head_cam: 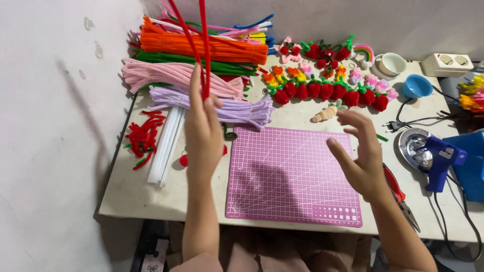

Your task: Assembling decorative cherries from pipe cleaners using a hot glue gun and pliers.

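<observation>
Red pipe cleaners (201, 45), two long stems rising out of the top of the view, are pinched upright in the closed grip of the left hand (202, 133), above the left part of the tabletop (131, 191) where bundles of orange (201, 46), pink (166, 75) and lilac pipe cleaners (222, 107) are laid. The pink cutting mat (292, 176) is spread at the middle, and over its right edge the right hand (359, 156) is held with an open, empty grip, fingers spread. Smaller things are placed beyond: a blue glue gun (439, 161) to the right, red-handled pliers (398, 194) beside the right wrist, and a row of small red pipe-cleaner strawberries (327, 90) behind the mat.
</observation>
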